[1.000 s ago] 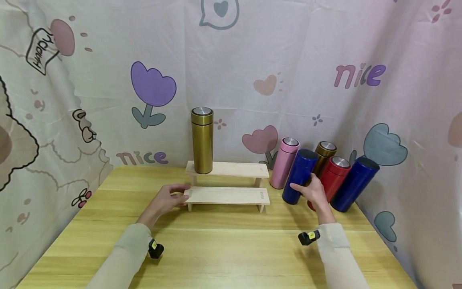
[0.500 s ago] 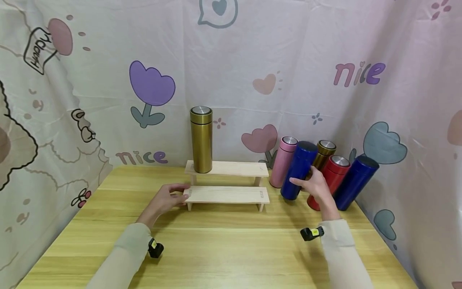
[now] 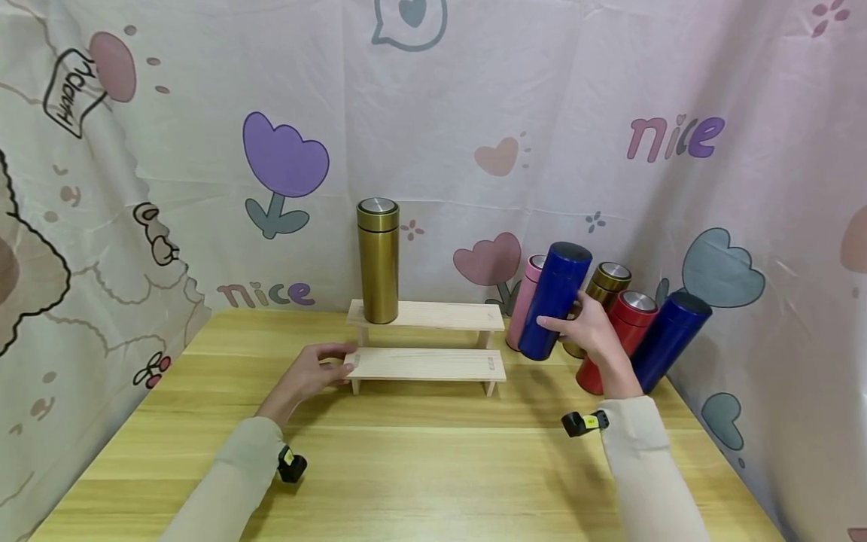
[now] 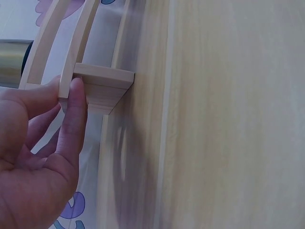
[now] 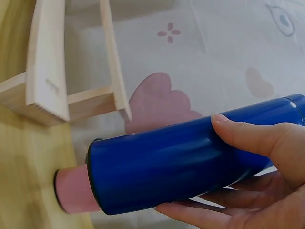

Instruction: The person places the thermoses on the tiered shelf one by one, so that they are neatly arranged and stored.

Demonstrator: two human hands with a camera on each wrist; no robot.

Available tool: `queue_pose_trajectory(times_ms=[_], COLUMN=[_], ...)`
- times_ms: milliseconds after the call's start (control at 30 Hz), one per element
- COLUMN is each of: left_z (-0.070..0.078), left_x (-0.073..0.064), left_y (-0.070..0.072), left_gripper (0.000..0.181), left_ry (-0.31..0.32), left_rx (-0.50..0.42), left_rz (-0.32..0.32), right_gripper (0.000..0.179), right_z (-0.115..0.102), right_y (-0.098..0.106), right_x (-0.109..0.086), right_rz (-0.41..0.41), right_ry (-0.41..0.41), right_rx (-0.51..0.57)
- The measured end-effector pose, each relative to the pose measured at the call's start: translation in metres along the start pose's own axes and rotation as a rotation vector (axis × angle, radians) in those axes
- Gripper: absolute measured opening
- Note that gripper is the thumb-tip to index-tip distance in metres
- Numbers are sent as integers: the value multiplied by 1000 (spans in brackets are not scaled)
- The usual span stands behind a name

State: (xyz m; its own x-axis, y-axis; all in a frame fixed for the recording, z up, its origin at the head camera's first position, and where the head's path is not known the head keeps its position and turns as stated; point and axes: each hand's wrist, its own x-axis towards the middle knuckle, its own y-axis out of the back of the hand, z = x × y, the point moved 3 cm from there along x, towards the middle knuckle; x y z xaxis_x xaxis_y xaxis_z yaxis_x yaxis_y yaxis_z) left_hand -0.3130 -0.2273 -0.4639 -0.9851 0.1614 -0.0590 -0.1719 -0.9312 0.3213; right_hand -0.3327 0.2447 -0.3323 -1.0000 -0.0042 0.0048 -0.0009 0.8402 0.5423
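Note:
My right hand [image 3: 588, 331] grips a blue thermos bottle [image 3: 555, 301] round its body, thumb on one side and fingers on the other. The bottle leans a little to the right and is raised off the table, as the right wrist view shows its base above the foot of a pink thermos [image 5: 78, 190]. My left hand [image 3: 313, 380] pinches the left end of the front, lower shelf of a two-step wooden stand [image 3: 427, 365], with thumb and fingers on the board's edge [image 4: 71, 67]. A gold thermos [image 3: 379, 263] stands upright on the left of the upper shelf.
Right of the held bottle are another gold thermos [image 3: 609, 280], a red thermos [image 3: 630, 320] and a second blue thermos [image 3: 670, 339] that tilts against the curtain. A printed curtain [image 3: 433, 135] hangs behind the wooden table [image 3: 433, 467].
My right hand has lifted the blue thermos up off the table and slightly left, where it now covers part of the pink one. The left hand has stayed on the stand.

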Motion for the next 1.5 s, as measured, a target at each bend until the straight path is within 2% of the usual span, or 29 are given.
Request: queue_pose_trajectory(times_ms=[300, 467, 733, 1033, 1333, 1500], left_z=[1, 2, 4, 3, 2, 4], left_x=[0, 1, 0, -2, -3, -4], left_y=[1, 1, -1, -2, -1, -1], left_gripper=[47, 47, 47, 47, 45, 46], left_ry=[-6, -15, -2, -18, -15, -16], left_rx=[4, 17, 11, 5, 3, 7], left_rz=[-6, -5, -5, -6, 3, -1], right_gripper=[101, 98, 98, 91, 90, 90], right_z=[-30, -45, -64, -81, -96, -105], right_y=[1, -4, -13, -32, -52, -63], right_x=[3, 7, 12, 23, 32, 35], right_rz=[-16, -37, -62, -102, -115, -103], right_ry=[42, 82, 93, 145, 157, 161], right_rx=[-11, 1, 38, 66, 123, 86])
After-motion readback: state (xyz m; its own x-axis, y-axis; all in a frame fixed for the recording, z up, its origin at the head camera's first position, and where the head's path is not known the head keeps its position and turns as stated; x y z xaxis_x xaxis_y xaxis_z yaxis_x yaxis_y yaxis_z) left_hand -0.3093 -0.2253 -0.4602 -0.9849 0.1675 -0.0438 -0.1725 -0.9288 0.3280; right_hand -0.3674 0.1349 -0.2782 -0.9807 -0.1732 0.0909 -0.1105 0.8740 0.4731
